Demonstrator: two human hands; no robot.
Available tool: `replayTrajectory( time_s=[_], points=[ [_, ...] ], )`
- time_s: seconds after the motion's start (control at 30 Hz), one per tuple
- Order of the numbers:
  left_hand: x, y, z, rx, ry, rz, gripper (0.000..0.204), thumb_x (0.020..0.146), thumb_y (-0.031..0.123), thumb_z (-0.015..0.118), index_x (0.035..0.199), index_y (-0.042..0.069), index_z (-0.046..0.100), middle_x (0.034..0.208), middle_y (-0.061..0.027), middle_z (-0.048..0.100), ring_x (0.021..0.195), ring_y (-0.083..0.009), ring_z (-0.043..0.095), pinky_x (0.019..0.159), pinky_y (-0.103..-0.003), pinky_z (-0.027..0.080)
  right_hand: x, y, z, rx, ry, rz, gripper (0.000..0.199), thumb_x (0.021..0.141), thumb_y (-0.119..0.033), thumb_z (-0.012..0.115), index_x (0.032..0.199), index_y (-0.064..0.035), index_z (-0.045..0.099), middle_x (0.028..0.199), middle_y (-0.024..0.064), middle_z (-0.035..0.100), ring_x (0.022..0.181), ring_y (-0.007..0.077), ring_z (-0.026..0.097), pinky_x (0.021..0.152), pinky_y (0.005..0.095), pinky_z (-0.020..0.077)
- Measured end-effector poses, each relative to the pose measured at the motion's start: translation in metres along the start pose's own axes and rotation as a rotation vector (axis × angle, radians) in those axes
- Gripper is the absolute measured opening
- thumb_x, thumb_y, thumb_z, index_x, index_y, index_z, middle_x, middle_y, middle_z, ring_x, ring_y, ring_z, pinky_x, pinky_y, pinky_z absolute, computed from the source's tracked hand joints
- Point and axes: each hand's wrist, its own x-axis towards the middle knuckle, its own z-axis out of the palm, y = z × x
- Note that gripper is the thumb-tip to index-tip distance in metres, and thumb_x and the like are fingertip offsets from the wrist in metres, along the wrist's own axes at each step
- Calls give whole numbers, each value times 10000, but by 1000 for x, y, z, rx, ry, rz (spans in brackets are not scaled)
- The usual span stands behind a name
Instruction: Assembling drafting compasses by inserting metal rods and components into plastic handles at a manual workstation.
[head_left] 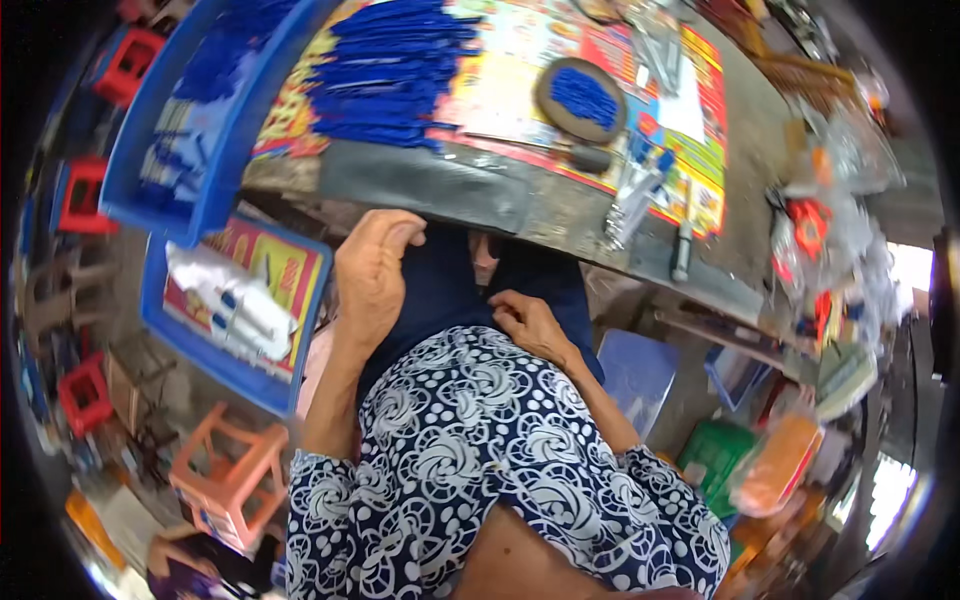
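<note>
My left hand (pixel 375 268) is raised beside the table's front edge, its fingers curled together. Nothing shows in it, though the inside of the fingers is hidden. Over my dark-clothed lap, my right hand (pixel 533 326) lies with loosely bent fingers, the thumb apart and no object in it. Many thin blue strips (pixel 392 75) lie in a pile on the table, beyond my left hand. A round brown dish (pixel 544 98) farther right holds small blue pieces (pixel 583 97). Just in front of the dish is a small dark object (pixel 588 158).
A deep blue crate (pixel 222 190) with blue pieces stands left of the table (pixel 430 185). Below it is a blue tray (pixel 215 365) with a white bag. Metal pieces (pixel 630 205) and a dark-handled tool (pixel 683 250) lie right. An orange stool (pixel 230 470) stands lower left, near a person (pixel 205 560).
</note>
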Motion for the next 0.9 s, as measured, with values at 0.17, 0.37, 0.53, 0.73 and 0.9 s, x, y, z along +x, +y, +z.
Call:
replayTrajectory(
  time_s=[0.17, 0.37, 0.53, 0.73, 0.9],
  points=[
    [18, 11, 36, 51, -103, 81, 138, 881, 35, 430, 894, -6, 561, 760, -17, 553, 661, -58, 458, 587, -175, 370, -19, -7, -32, 84, -16, -127, 242, 793, -111, 519, 983, 36, 547, 741, 103, 570, 670, 142, 534, 622, 255, 432],
    [30, 23, 59, 86, -152, 160, 166, 849, -41, 411, 918, -16, 560, 769, -33, 555, 710, -85, 496, 651, -198, 401, -45, -33, -60, 257, -14, -163, 205, 811, -102, 541, 972, 24, 552, 757, 36, 545, 719, 103, 509, 669, 233, 419],
    [35, 27, 75, 83, -215, 164, 151, 814, -57, 447, 909, -20, 559, 787, -82, 565, 714, -148, 547, 651, -245, 433, -63, -55, -96, 388, 69, -188, 172, 801, -64, 560, 958, 5, 581, 787, 19, 586, 742, 66, 527, 681, 200, 427],
    [33, 26, 87, 74, -243, 134, 141, 787, -62, 473, 893, -25, 558, 791, -126, 569, 693, -204, 588, 625, -288, 458, -73, -73, -158, 369, 336, -183, 178, 797, -62, 560, 959, 2, 596, 739, 27, 589, 612, 49, 506, 547, 189, 424],
    [31, 22, 89, 102, -259, 121, 134, 787, -61, 474, 887, -29, 558, 786, -130, 571, 692, -206, 592, 629, -288, 460, -39, -66, -212, 177, 570, -269, 194, 799, -76, 528, 939, 40, 596, 697, 33, 572, 589, 62, 492, 542, 197, 410]
  ],
)
